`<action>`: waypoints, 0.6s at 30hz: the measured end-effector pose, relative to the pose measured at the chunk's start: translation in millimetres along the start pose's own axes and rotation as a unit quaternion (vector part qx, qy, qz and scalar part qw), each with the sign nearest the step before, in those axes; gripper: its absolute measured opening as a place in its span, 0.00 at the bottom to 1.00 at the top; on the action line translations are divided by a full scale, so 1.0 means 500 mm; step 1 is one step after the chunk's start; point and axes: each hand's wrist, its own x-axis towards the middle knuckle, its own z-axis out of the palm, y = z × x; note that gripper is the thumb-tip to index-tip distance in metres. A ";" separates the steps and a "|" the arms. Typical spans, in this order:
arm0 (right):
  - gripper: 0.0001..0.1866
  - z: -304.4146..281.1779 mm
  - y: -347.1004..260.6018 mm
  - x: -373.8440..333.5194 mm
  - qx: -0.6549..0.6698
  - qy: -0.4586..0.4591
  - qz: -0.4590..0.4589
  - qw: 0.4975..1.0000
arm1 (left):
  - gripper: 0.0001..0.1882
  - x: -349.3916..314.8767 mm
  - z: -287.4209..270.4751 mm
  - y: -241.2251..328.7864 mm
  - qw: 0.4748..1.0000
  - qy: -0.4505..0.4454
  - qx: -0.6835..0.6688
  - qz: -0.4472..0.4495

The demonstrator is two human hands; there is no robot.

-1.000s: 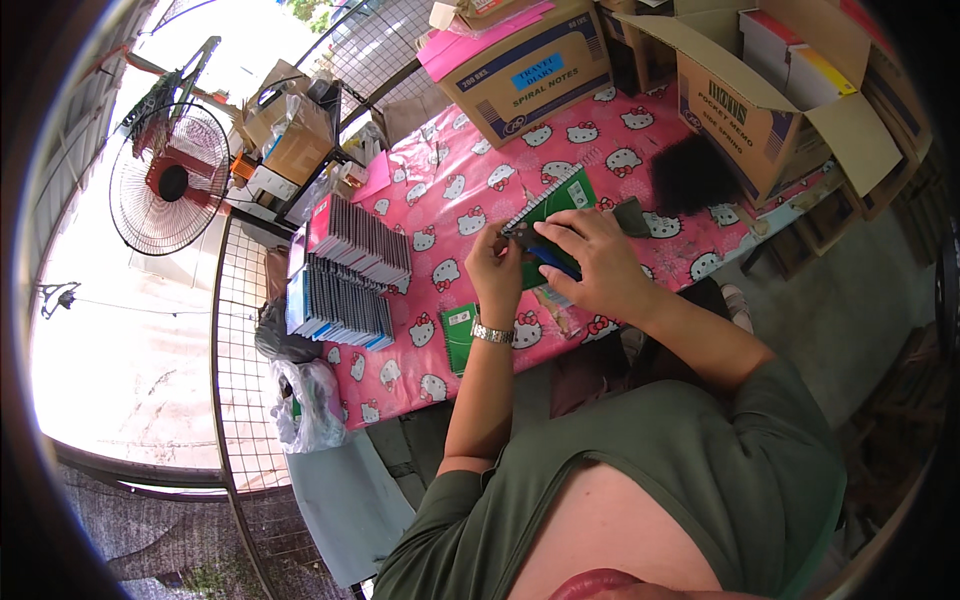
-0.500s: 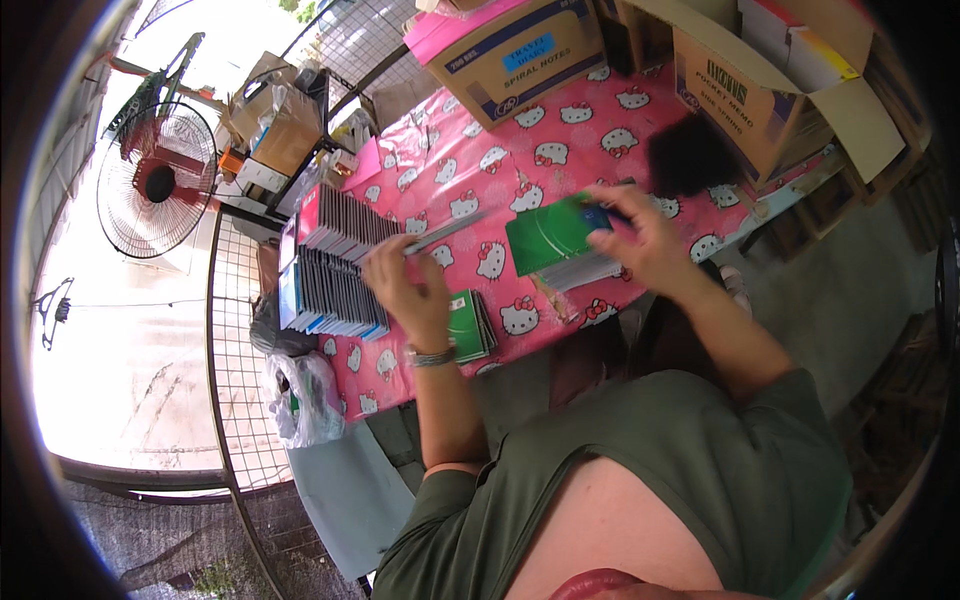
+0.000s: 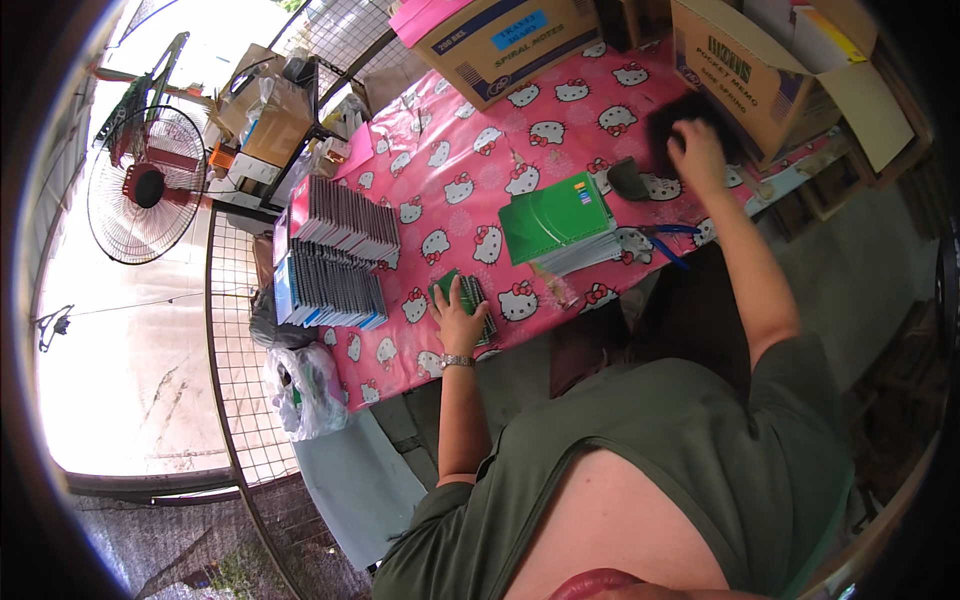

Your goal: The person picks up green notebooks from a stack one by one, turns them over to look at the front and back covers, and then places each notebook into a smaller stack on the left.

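Hands well apart over our pink table [image 3: 455, 215].
Head view: our left hand [image 3: 461, 325] lies loosely spread on green notebooks [image 3: 470, 289]; our right hand [image 3: 701, 158] is at the black pile [image 3: 664, 130] — whether it pinches anything, we cannot tell. Between them sits a green-topped stack [image 3: 555, 220] — blue-handled pliers [image 3: 669, 251] nearby.

Fan [image 3: 149, 186] & plastic bag [image 3: 312, 385], L side
Blk-hubbed fan; whitish bag nr wire mesh [image 3: 250, 420]; cardbd box [image 3: 470, 75] at back w/ pink sheet [image 3: 412, 22].
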 end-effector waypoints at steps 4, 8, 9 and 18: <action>0.15 0.058 0.082 0.069 -0.186 -0.050 0.105 0.976 | 0.36 0.014 -0.009 0.006 0.997 0.034 -0.052 -0.050; 0.12 0.100 0.076 0.084 -0.151 -0.115 0.094 0.977 | 0.34 0.009 -0.003 -0.007 0.995 0.034 -0.068 -0.059; 0.12 0.109 0.072 0.083 -0.162 -0.109 0.088 0.977 | 0.33 0.003 0.001 -0.010 0.996 0.029 -0.064 -0.057; 0.12 0.072 0.051 0.113 -0.179 -0.024 0.036 0.983 | 0.18 -0.020 -0.224 0.307 0.878 0.289 -0.133 0.358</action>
